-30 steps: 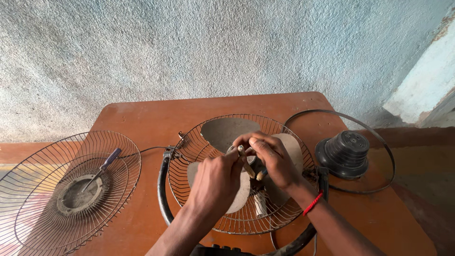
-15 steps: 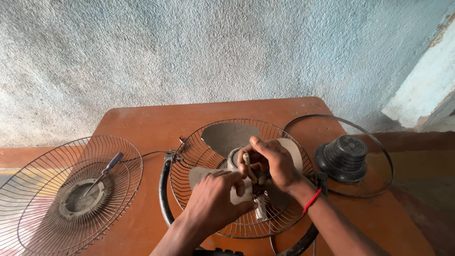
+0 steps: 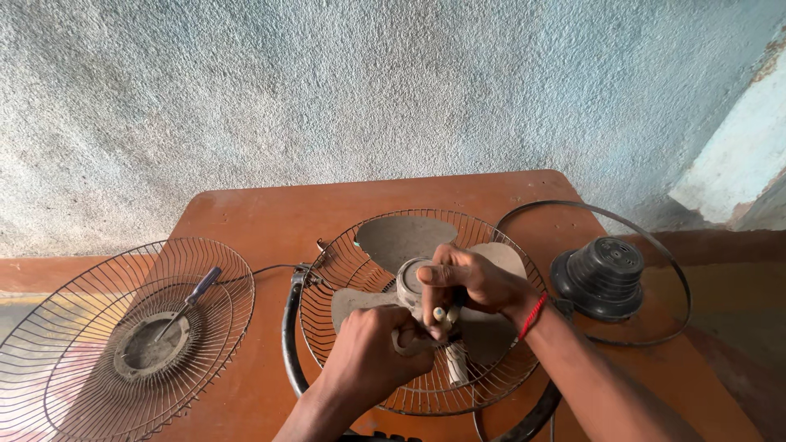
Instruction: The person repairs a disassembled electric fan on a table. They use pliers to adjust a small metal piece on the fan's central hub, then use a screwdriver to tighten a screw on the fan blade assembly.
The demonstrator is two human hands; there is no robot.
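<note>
Fan blades gripped at the hub, lying in the wire guard on the brown table.

Compared with a second ago, the left hand has slid nearer the hub and both hands sit closer together, suggesting a firmer hold. The left hand's fingers are closed around a pale part just below the hub; the right hand is clamped over the hub from above. Left lies another guard holding a screwdriver; right, the black motor.

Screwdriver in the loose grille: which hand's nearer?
Left. The left hand grips the fan hub, right of the screwdriver; the right hand is farther right.
</note>
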